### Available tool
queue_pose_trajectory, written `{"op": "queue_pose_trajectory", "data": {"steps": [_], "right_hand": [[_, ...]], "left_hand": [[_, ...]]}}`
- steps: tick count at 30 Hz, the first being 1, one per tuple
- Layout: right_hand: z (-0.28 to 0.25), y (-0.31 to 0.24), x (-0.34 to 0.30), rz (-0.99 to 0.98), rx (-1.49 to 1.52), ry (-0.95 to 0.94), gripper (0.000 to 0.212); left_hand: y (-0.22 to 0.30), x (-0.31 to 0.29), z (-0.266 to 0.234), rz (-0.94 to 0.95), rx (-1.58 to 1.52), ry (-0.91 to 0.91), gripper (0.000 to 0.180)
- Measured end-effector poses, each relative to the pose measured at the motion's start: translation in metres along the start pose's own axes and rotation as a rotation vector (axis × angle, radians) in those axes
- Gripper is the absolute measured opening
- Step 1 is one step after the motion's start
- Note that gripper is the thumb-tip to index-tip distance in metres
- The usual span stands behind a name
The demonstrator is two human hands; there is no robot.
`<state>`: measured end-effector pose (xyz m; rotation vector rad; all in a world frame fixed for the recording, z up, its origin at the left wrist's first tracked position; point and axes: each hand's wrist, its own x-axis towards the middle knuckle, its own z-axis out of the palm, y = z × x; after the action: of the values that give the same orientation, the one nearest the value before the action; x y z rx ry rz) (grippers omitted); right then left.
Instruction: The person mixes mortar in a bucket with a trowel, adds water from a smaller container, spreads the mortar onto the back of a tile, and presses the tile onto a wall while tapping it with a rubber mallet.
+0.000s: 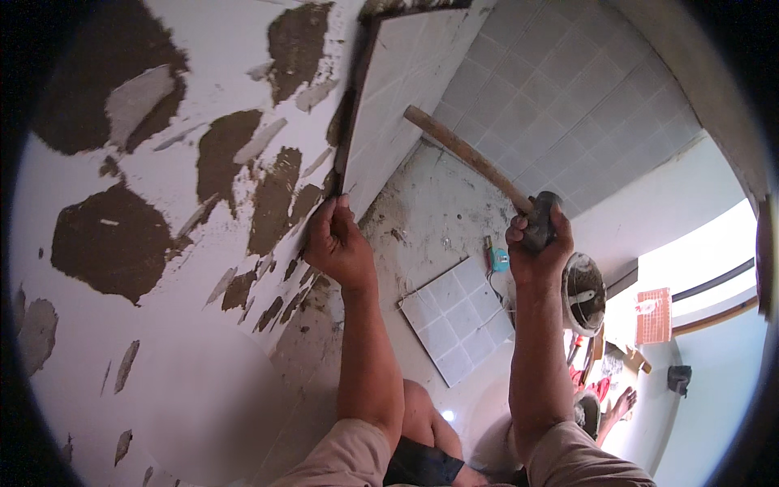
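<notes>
My right hand (544, 256) grips a rubber mallet (542, 223) by its dark head. The mallet's wooden handle (466, 154) points up and to the left, its end in front of the tiled wall. My left hand (337, 243) is at the lower corner of a light tile (389, 105) on the left wall. Its thumb and fingers are pinched together against that corner; whatever may be between them is hidden. The tile stands out from the wall, with a dark gap along its left edge.
Dark mortar patches (109, 243) cover the white wall at left. A grid-patterned tile (458, 316) lies on the floor beside a teal tape measure (497, 258). Right of my forearm stand a mortar bucket (586, 304) and an orange basket (654, 316). Another person's limb (623, 403) shows low at right.
</notes>
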<state>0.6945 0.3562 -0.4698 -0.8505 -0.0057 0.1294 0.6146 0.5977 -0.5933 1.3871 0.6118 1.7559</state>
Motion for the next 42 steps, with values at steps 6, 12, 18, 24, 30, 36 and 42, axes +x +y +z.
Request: {"op": "queue_pose_trajectory", "data": {"steps": [6, 12, 18, 24, 30, 36, 42], "right_hand": [[-0.020, 0.004, -0.003, -0.028, 0.043, -0.011, 0.034], [-0.065, 0.028, -0.070, -0.117, 0.166, -0.013, 0.043], [-0.147, 0.049, -0.104, 0.130, 0.225, 0.183, 0.057], [-0.143, 0.032, -0.084, 0.043, 0.216, 0.221, 0.064], [-0.108, 0.016, -0.075, 0.004, 0.181, 0.039, 0.067], [-0.088, -0.001, -0.064, -0.075, 0.181, -0.031, 0.057], [-0.072, -0.010, -0.051, -0.088, 0.144, -0.041, 0.050]], "left_hand": [[0.020, -0.012, 0.005, -0.167, -0.002, -0.117, 0.008], [0.032, -0.008, -0.012, -0.218, -0.022, -0.043, 0.026], [0.058, -0.016, -0.043, 0.038, 0.201, -0.505, 0.023], [0.113, 0.045, 0.032, 0.768, 0.373, -0.892, 0.041], [0.144, 0.113, 0.148, 1.415, 1.129, -0.964, 0.058], [0.130, 0.132, 0.194, 1.627, 1.407, -0.913, 0.070], [0.156, 0.154, 0.195, 1.611, 1.512, -0.727, 0.069]]}}
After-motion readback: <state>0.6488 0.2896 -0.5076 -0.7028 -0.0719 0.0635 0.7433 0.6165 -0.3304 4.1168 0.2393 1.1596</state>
